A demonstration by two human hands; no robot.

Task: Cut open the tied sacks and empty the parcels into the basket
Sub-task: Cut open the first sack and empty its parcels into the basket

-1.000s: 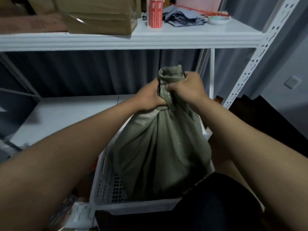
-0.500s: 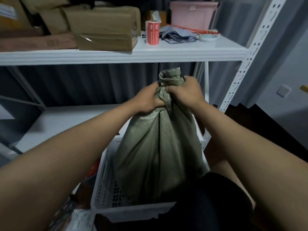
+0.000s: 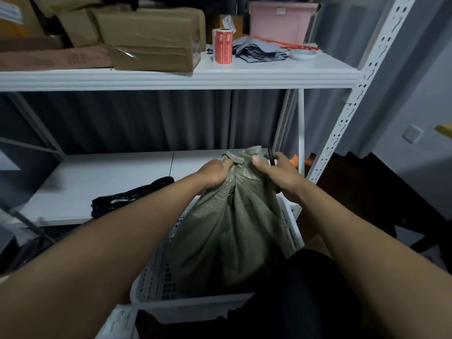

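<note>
A full green woven sack (image 3: 232, 236) stands upright in a white perforated basket (image 3: 156, 282) in front of me. My left hand (image 3: 215, 173) grips the gathered neck of the sack from the left. My right hand (image 3: 276, 172) holds the neck from the right, thumb on the cloth. A thin dark tool (image 3: 271, 156) sticks up between the fingers of my right hand; what it is I cannot tell. The folded top of the sack pokes up between my hands.
A white metal shelf unit stands behind the basket. Its lower shelf (image 3: 97, 177) holds a black plastic bag (image 3: 132, 196). The upper shelf (image 3: 244, 72) carries cardboard boxes (image 3: 151, 42), a red label roll (image 3: 222, 46), grey mailers and a pink bin (image 3: 281, 20). A slotted upright (image 3: 342, 113) rises at right.
The sack has come down lower into the basket, with both hands still on its neck. My right hand has shifted to the right side of the neck, and a dark tool now shows in it.
</note>
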